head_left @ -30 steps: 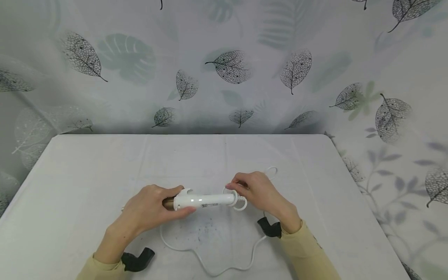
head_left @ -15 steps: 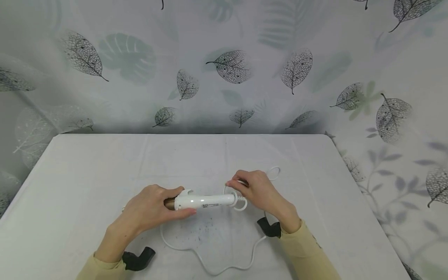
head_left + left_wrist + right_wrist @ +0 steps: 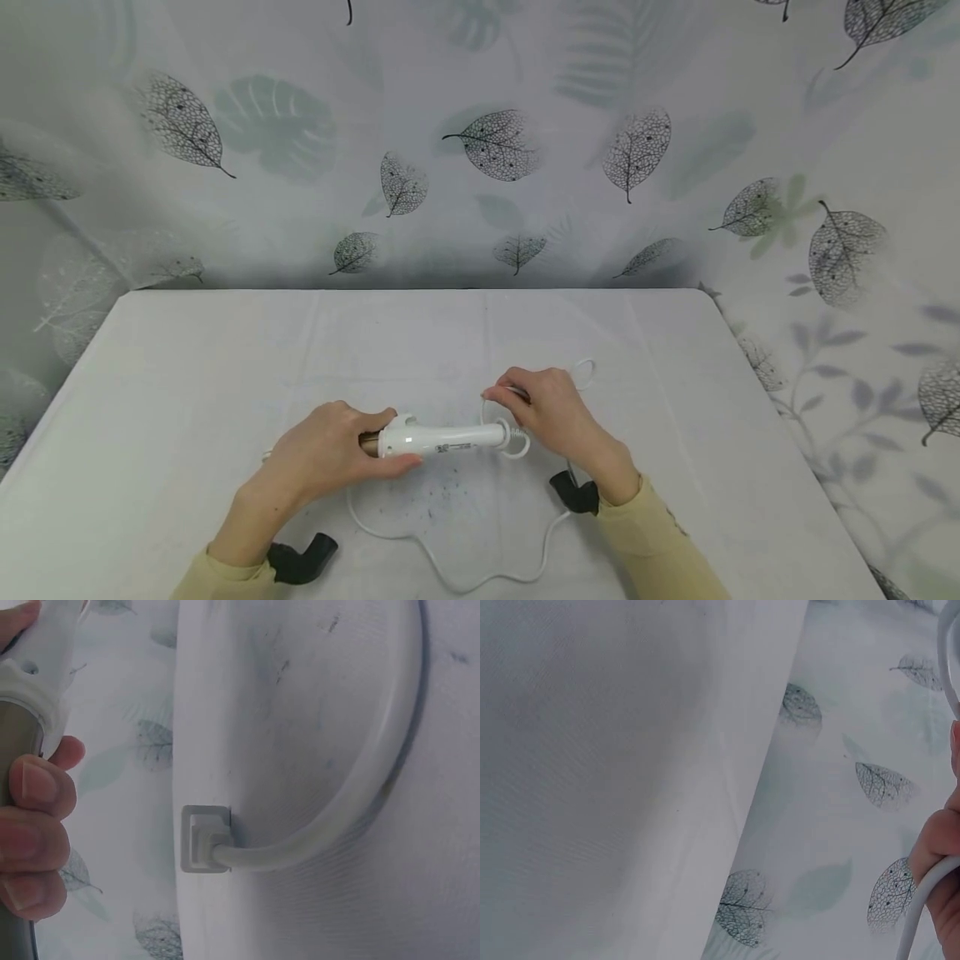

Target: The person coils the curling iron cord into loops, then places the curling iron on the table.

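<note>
A curling iron [image 3: 446, 439] with a white handle and a brownish metal barrel lies crosswise in front of me in the head view. My left hand [image 3: 318, 450] grips it by the barrel, and in the left wrist view the fingers [image 3: 37, 840] curl round the barrel [image 3: 19, 735]. A white cord [image 3: 480, 581] loops round the end of the handle. Between thumb and fingers, my right hand [image 3: 558, 417] pinches that cord just past the handle's end. The right wrist view catches the cord [image 3: 919, 907] passing over the curled hand. A plug [image 3: 206, 838] shows in the left wrist view.
The white-covered table [image 3: 225, 350] spreads under both hands, with dark specks near its middle. A slack length of cord runs toward me, and a small cord loop [image 3: 585, 372] sticks out behind the right hand. Black curved pieces [image 3: 303, 558] sit at both wrists. Leaf-printed curtain [image 3: 465, 200] hangs behind.
The curling iron and left hand have come slightly nearer and to the right, the handle tilting a little. My right hand keeps its pinch on the cord almost in place.
</note>
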### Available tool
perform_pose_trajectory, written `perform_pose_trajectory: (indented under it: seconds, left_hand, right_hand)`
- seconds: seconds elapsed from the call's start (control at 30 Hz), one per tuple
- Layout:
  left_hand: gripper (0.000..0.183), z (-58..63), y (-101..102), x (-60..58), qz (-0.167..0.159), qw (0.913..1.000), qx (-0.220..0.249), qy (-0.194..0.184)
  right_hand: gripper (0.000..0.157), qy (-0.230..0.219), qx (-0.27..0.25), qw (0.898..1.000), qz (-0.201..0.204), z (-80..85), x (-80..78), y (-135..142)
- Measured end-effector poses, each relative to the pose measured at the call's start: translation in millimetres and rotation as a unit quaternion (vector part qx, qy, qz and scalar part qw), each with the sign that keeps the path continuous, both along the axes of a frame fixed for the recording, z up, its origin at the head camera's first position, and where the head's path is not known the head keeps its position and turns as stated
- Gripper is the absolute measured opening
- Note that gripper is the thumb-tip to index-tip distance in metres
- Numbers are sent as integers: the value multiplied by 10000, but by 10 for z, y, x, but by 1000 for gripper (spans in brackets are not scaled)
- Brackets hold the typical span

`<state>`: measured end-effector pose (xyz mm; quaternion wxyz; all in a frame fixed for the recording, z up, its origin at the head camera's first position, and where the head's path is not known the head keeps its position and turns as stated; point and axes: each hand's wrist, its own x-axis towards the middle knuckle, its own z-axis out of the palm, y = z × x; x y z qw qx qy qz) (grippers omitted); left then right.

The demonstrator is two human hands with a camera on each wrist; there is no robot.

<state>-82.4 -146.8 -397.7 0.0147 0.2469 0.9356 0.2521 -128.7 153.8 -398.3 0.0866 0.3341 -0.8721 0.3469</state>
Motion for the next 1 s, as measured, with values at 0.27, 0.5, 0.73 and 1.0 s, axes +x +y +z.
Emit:
perform_pose_trajectory:
  seconds: [0.27,0.5,0.73,1.0]
  left_hand:
    - [65,-6,21,7,205,9997,-90,-99]
    - [67,4,26,13,393,9985,-228,-310]
    - [63,1,51,-4,498,9976,-369,-320]
    - [68,16,64,-19,911,9936,-523,-406]
  right_hand:
    - [8,113,-128,9999,3,3,14,9]
    - [9,363,-138,9992,-118,20,28,-1]
    - [12,294,66,9992,-252,64,43,-3]
    - [14,219,182,9990,-342,67,53,-6]
